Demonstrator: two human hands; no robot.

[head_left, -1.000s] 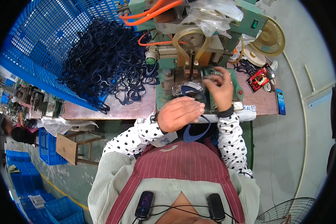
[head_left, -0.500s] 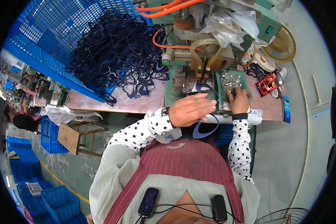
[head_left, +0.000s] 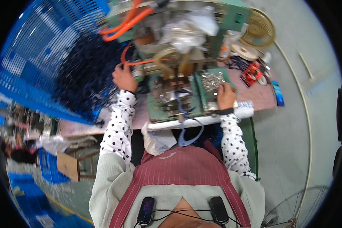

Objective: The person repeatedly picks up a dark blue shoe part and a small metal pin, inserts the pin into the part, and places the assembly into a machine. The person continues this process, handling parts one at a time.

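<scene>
My left hand [head_left: 125,79] is at the right edge of a heap of dark blue looped straps [head_left: 81,72], beside the machine's green knob [head_left: 138,73]. Its fingers are bent and smeared by motion; whether they hold anything is hidden. My right hand [head_left: 227,97] dips its closed fingertips into a green tray [head_left: 205,99] of small shiny metal pieces [head_left: 212,81]; what they pinch is too small to make out. One blue looped strap [head_left: 186,138] hangs over the table's front edge, its upper end under the head of the green press machine [head_left: 174,81].
A large blue plastic basket [head_left: 19,81] tilts behind the strap heap. Orange hoses [head_left: 131,24] cross above the machine, with a clear plastic bag [head_left: 192,30] on it. At right are a phone [head_left: 251,74], a tape roll [head_left: 245,51] and a fan [head_left: 257,28].
My left hand has left the blue strap at the machine and moved left and away from me to the strap heap. My right hand stays at the metal pieces. The whole view has shifted.
</scene>
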